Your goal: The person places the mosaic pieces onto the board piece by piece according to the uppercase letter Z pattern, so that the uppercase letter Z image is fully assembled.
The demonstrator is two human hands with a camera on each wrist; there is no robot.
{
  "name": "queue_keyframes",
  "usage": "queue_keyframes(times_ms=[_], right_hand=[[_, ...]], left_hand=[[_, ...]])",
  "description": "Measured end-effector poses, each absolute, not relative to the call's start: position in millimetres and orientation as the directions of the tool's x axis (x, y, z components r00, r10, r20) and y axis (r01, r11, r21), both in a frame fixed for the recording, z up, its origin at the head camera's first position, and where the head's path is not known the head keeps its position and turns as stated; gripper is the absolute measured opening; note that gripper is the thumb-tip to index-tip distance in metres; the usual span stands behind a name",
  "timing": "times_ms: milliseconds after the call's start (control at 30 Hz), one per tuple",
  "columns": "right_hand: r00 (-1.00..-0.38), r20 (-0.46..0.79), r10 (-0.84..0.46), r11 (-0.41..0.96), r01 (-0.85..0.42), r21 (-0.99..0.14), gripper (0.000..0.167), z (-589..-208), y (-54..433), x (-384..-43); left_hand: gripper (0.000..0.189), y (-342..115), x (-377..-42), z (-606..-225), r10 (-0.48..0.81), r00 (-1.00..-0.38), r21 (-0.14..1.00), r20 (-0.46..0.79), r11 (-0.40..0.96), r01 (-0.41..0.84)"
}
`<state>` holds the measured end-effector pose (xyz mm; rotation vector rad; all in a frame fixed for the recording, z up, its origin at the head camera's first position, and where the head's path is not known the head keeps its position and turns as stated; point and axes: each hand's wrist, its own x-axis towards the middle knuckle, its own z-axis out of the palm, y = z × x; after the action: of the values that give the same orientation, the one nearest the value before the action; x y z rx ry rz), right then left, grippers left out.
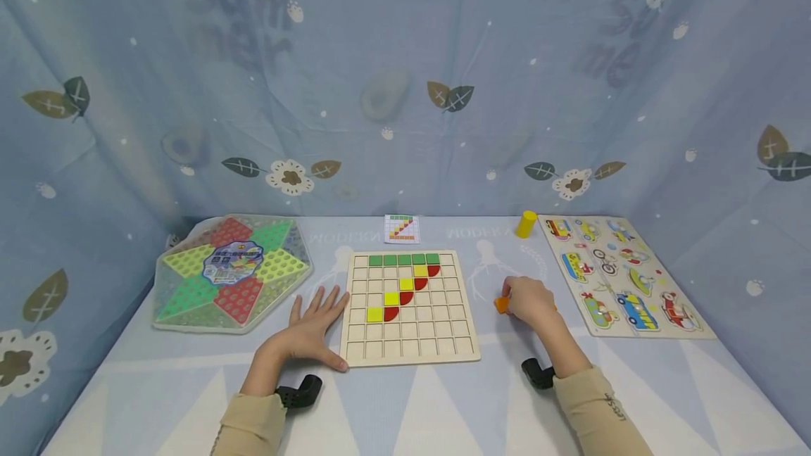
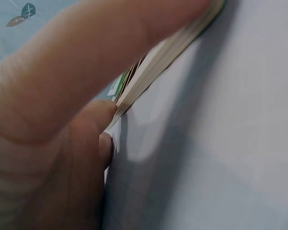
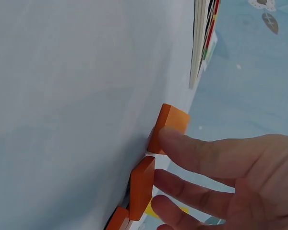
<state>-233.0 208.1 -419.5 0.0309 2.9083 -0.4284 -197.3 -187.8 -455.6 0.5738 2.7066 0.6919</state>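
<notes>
A square wooden grid board (image 1: 437,343) lies mid-table, with green squares (image 1: 404,259) along its top row and a diagonal of yellow squares and red quarter-circles (image 1: 406,298). Spread flat on the cloth, my left hand (image 1: 312,331) touches the board's left edge with its thumb by the lower corner. To the right of the board, my right hand (image 1: 529,300) pinches an orange block (image 3: 175,120); the thumb lies on its face and the opposing fingertip is hidden. Another orange block (image 3: 142,188) stands by the other fingers, and a further orange block (image 3: 117,220) shows below it.
Behind the board lies a small pattern card (image 1: 402,229). A Chinese checkers set (image 1: 231,273) is at the left. A wooden vehicle puzzle (image 1: 624,276) lies at the right, next to a yellow cylinder (image 1: 526,224). A blue patterned curtain (image 1: 405,90) hangs behind.
</notes>
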Motion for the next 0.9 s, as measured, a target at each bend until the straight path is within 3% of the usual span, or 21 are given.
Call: queue_keyframes(times_ms=[100, 400, 900], right_hand=[[-0.985, -0.173, -0.001, 0.952, 0.052, -0.302, 0.016, -420.2, 208.3, -234.5], [-0.998, -0.062, -0.025, 0.838, 0.013, -0.546, 0.017, -418.8, 192.7, -235.9], [-0.973, -0.085, -0.215, 0.630, -0.072, -0.773, 0.010, -416.5, 103.4, -230.4]], left_hand=[[0.125, -187.8, -197.1, -454.5, 0.444, -0.880, 0.504, -0.169, 0.806, 0.310], [0.124, -185.9, -194.5, -450.5, 0.447, -0.878, 0.510, -0.171, 0.803, 0.310], [0.125, -186.0, -195.0, -451.5, 0.445, -0.878, 0.503, -0.176, 0.807, 0.308]])
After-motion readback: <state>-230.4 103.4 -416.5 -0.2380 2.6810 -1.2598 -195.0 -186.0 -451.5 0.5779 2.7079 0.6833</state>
